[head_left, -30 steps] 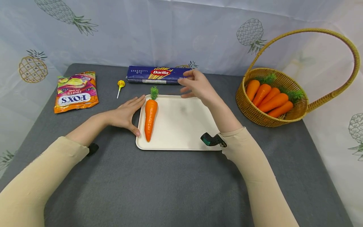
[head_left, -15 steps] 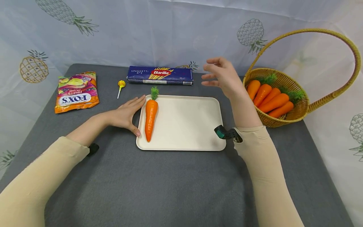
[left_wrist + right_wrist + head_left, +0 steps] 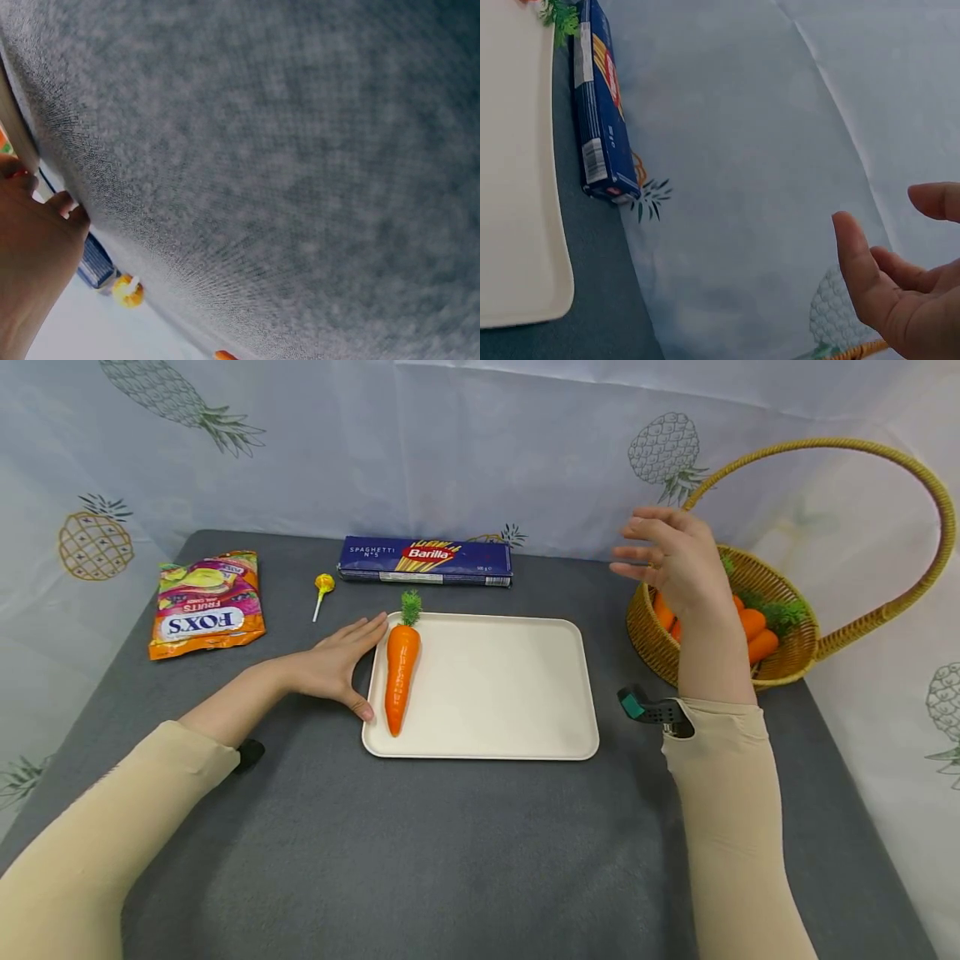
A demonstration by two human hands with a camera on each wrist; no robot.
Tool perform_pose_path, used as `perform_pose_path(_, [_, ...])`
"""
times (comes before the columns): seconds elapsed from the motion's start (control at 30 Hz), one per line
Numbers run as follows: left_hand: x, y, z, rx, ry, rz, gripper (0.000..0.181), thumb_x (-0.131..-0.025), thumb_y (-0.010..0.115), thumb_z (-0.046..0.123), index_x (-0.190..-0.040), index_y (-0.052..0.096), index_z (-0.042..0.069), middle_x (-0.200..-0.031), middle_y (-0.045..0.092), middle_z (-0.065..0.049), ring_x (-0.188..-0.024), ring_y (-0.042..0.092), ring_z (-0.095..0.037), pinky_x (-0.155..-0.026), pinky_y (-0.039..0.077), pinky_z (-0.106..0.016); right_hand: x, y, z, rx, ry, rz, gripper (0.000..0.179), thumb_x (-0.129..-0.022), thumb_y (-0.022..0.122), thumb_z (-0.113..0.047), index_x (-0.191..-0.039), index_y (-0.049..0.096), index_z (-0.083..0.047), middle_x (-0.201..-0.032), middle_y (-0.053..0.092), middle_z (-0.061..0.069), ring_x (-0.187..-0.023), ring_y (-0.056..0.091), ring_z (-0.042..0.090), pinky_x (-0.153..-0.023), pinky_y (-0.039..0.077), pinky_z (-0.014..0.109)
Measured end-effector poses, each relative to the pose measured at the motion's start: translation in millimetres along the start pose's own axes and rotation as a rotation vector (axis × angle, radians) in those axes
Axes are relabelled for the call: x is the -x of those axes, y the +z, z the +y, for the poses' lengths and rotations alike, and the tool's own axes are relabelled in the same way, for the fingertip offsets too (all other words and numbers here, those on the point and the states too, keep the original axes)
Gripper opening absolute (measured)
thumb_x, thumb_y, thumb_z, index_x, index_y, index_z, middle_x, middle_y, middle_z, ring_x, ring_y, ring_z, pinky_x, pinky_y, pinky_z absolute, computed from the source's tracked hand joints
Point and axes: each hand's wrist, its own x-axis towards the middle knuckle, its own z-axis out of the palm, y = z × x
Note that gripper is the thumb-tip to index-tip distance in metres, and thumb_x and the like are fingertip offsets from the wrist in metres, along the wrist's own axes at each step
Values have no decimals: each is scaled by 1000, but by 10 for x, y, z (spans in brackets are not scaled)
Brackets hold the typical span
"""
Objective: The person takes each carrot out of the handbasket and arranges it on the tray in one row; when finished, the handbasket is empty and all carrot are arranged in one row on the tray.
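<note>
My left hand (image 3: 330,667) rests at the left edge of a cream rectangular tray (image 3: 502,693), fingers spread and thumb at the rim. On the tray's left side lies one orange carrot (image 3: 402,677) with a green tuft that pokes past the far rim. In the head view my right hand (image 3: 682,560) is raised in front of a wicker basket (image 3: 652,643) and hides part of it. Several carrots (image 3: 759,645) lie inside that basket. The right wrist view shows the right hand (image 3: 900,292) with loosely bent fingers and nothing between them.
A blue spaghetti box (image 3: 425,562) lies behind the tray. To its left are a yellow lollipop (image 3: 323,587) and a bag of fruit candy (image 3: 207,603). The basket's tall handle (image 3: 926,485) arches up on the right. A pineapple-print curtain (image 3: 480,452) hangs behind the grey table.
My right hand has moved right, from above the tray's far edge to the front of the basket. The left hand, the tray and its carrot have stayed in place.
</note>
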Motion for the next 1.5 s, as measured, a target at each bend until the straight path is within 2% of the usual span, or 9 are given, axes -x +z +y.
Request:
perform_pose_path(0.27, [0,5,-7,-4,2,4,138,-63,89,51,-160,0,8,-169,-10,-11,-154,-5,-46,-116,5,-75,7,-533,-53,-196,22,77,37,-91,71,-17,-123,55,-10,-107,61,7,-79,69,23,-70,61,31])
perform_pose_path(0.53, [3,5,0,-7,-1,4,138,-63,89,52,-160,0,9,-169,-10,-10,-154,-5,-45,-117,5,-75,45,-915,-50,-288,22,132,28,-92,68,-11,-118,57,-9,-99,64,8,-73,69,27,-67,61,34])
perform_pose_path(0.83, [4,5,6,-3,-4,-3,137,-64,88,51,-160,0,8,-169,-10,-10,-154,-6,-45,-117,5,-74,84,-1248,-27,-289,68,200,27,-92,69,-13,-117,59,-12,-105,61,4,-73,69,25,-67,62,34])
perform_pose_path(0.97, [7,2,15,-7,-5,-4,137,-65,88,52,-160,0,8,-169,-10,-11,-154,-5,-45,-117,5,-74,79,-1373,-12,-324,89,244,27,-91,69,-11,-116,58,-13,-110,57,3,-74,68,27,-68,62,35])
perform_pose_path(1.1, [10,-2,19,-1,-5,-4,137,-64,88,51,-160,0,7,-169,-10,-11,-154,-5,-45,-117,4,-74,73,-1474,-5,-375,118,288,29,-91,69,-8,-116,57,-14,-107,58,5,-73,68,29,-68,62,38])
perform_pose_path(1.27, [9,4,11,-1,-2,2,138,-64,89,50,-160,0,7,-169,-10,-11,-154,-5,-45,-117,5,-74,72,-1561,4,-388,148,325,34,-89,71,-7,-118,55,-16,-103,59,6,-72,69,30,-68,62,38])
perform_pose_path(1.5, [4,15,-4,-8,7,8,139,-63,90,50,-160,0,7,-169,-10,-11,-154,-5,-46,-117,5,-74,68,-1666,54,-311,169,348,33,-89,72,-10,-117,55,-18,-101,57,4,-72,67,26,-68,62,35])
